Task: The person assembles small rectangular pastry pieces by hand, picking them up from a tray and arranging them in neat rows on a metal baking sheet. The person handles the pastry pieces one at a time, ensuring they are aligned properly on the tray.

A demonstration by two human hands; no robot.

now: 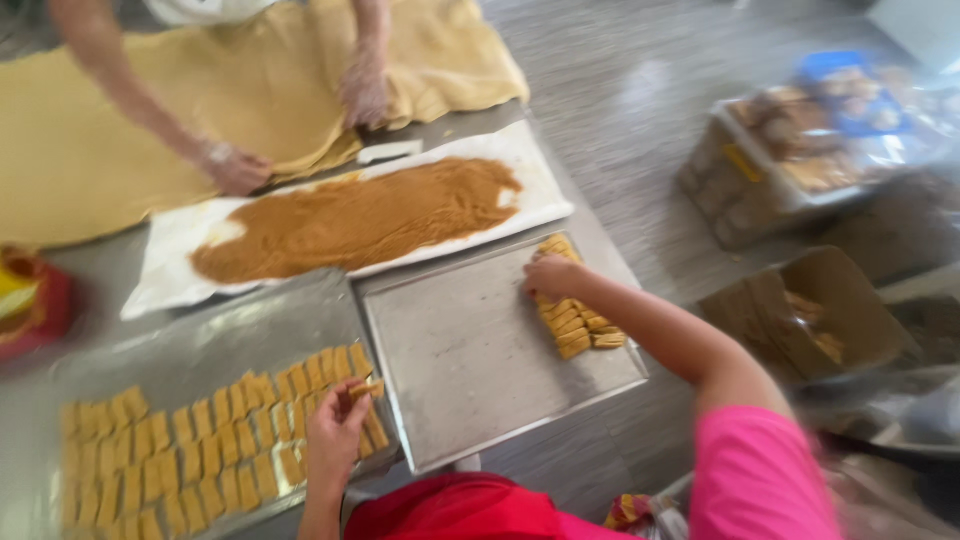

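On the near left, the left hand (pixel 335 432) is up over the full tray (pixel 215 340), thumb and fingertips pinching one small golden pastry piece (pixel 366 389) just above the rows. Those rows of pastry pieces (pixel 200 450) fill most of that tray, packed side by side and touching, running from the near left edge up towards its far right corner.

Over to the right, the right hand (pixel 551 277) reaches out across the second metal tray (pixel 470 360), arm stretched from the pink sleeve (pixel 755 475). Fingers are curled down and pressed together on the far end of a short column of pieces (pixel 575 320) along that tray's right side; whether it grips one or just pushes, I cannot tell through the blur. Most of this tray is bare metal.

Just beyond both trays lies a white sheet (pixel 165 270) spread with a long brown layer of filling (pixel 360 220). At its far edge, another person's two hands (pixel 235 168) press down on a broad sheet of yellow dough (pixel 100 130) that covers the far left of the table, folded over at its near edge.

Far right, off the table, stand a crate of wrapped baked goods (pixel 800 150) and an open cardboard box (pixel 810 315).
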